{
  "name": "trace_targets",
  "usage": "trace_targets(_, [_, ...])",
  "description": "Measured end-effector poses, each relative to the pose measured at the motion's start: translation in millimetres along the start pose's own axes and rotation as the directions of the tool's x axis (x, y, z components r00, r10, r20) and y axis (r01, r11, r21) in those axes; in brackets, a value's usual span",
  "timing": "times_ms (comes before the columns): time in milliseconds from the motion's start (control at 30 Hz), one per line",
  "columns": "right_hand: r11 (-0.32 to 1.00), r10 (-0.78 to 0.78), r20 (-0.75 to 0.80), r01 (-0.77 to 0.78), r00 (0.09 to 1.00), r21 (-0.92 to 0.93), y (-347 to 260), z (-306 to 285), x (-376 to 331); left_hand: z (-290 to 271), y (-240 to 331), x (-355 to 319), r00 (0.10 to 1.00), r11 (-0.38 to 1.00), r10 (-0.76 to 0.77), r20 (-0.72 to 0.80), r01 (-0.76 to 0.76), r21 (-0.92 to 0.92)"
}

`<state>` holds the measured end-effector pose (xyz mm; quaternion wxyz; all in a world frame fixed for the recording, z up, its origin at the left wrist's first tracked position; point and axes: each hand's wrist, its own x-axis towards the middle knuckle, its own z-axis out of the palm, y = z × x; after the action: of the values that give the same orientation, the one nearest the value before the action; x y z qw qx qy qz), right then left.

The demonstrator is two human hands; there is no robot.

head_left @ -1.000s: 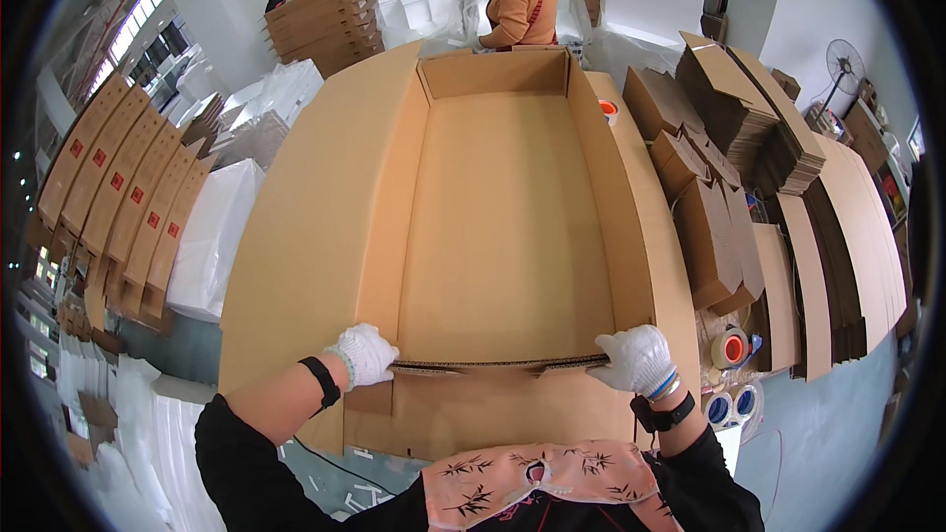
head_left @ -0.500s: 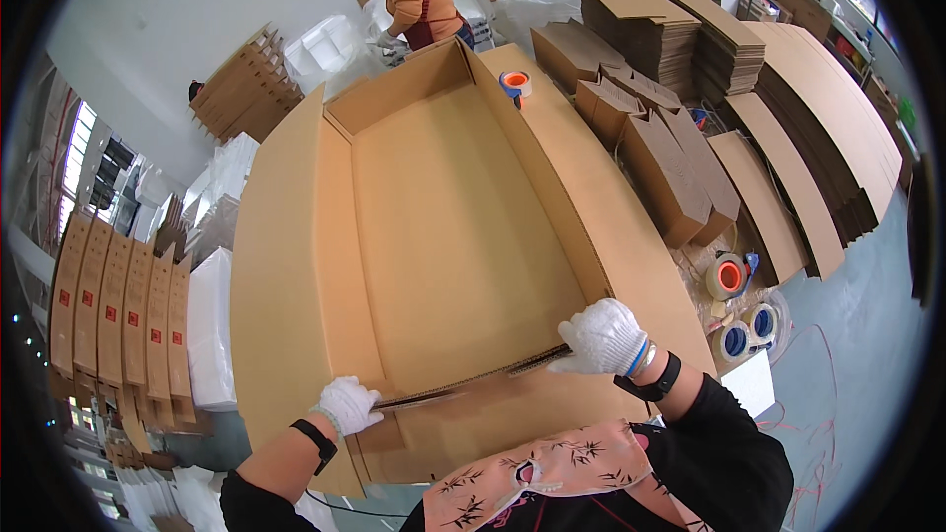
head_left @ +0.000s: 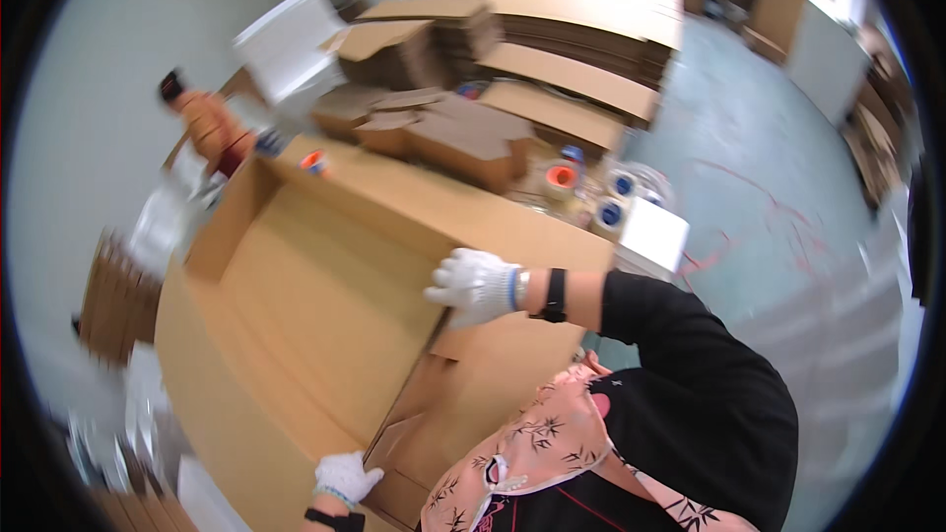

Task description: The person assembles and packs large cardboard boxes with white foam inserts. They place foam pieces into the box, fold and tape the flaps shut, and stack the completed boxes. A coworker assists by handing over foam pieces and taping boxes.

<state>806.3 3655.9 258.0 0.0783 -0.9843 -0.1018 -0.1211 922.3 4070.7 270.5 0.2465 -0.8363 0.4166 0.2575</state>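
Observation:
A large brown cardboard box (head_left: 325,276) lies in front of me, its top uncovered and its side flaps folded outward. At its near right corner, my right hand (head_left: 475,286) in a white knit glove grips the top of the wall, fingers bent over the edge. My left hand (head_left: 345,478), gloved too, closes on the other end of the near wall, low in the view. Part of its fingers is hidden. The near wall's thin edge runs between both hands, and a near flap (head_left: 483,404) spreads toward my body.
An orange-and-blue tape dispenser (head_left: 313,162) sits on the far right flap. Beyond are folded cardboard pieces (head_left: 453,133), flat cardboard stacks (head_left: 581,10), another tape dispenser (head_left: 561,179), tape rolls (head_left: 611,212) and a white block (head_left: 652,236). A person in orange (head_left: 209,128) stands far left.
The view has swung to the right, so the box appears turned and shifted left. My right hand has slid to the box's corner; the left remains at the near wall's other end.

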Motion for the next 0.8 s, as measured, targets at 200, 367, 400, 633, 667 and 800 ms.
trace_targets(200, [0.966,0.235,0.037,-0.238,0.971,0.103,-93,-33,-126,4,0,-10,0.995,0.993,0.083,-0.054,-0.087,-0.075])
trace_targets(367, [0.633,0.758,0.248,-0.771,0.603,-0.063,-147,-54,-296,-8,11,-15,0.998,0.997,0.05,-0.048,-0.047,0.057])
trace_targets(400, [0.526,0.836,0.229,-0.847,0.5,-0.072,-160,-61,-329,-10,11,-12,0.999,0.991,0.045,-0.023,-0.042,0.129])
trace_targets(633, [-0.055,0.997,-0.069,-0.989,-0.046,-0.139,-244,-128,-526,-26,37,-14,0.991,0.869,-0.116,0.064,0.07,0.49])
trace_targets(667, [-0.138,0.985,-0.124,-0.983,-0.123,-0.12,-259,-150,-550,-29,43,-21,0.985,0.854,-0.166,0.043,0.121,0.507])
trace_targets(800, [-0.447,0.602,-0.78,-0.881,-0.167,-0.156,-347,-220,-689,-21,64,-15,0.956,0.824,-0.292,-0.002,0.253,0.506])
